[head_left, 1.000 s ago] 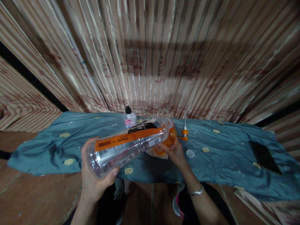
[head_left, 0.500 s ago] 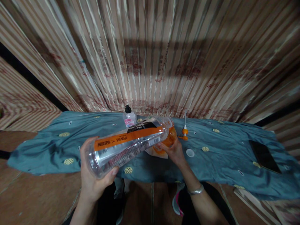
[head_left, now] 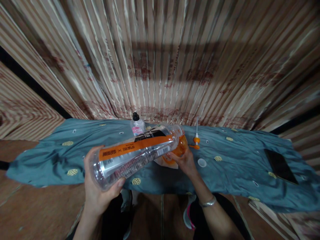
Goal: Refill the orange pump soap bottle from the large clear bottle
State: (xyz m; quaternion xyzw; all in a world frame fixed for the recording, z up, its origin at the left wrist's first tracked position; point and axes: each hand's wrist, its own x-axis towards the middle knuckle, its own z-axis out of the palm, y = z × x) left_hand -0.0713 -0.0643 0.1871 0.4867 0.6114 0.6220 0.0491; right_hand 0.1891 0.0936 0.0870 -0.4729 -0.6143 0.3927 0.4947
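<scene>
My left hand (head_left: 100, 190) is wrapped around the base of a large clear plastic bottle (head_left: 135, 151) with an orange and silver label. The bottle leans over, its mouth to the right at the top of an orange bottle (head_left: 182, 146). Whether the two rims touch, I cannot tell. My right hand (head_left: 186, 161) grips the orange bottle, which is partly hidden behind the fingers and the clear bottle. Under them, a pale and orange patch (head_left: 167, 162) shows, mostly covered. To the right lie an orange pump head (head_left: 196, 142) with a clear tube and a white round cap (head_left: 202, 162).
Behind the clear bottle stands a small bottle (head_left: 137, 127) with a black cap and pink label. A dark flat tablet-like object (head_left: 281, 166) lies at the right of the blue-green cloth (head_left: 232, 173). A striped curtain (head_left: 160, 66) hangs behind.
Almost nothing differs. The whole view has shifted very slightly, and both hands hold the same bottles in the same tilted pose.
</scene>
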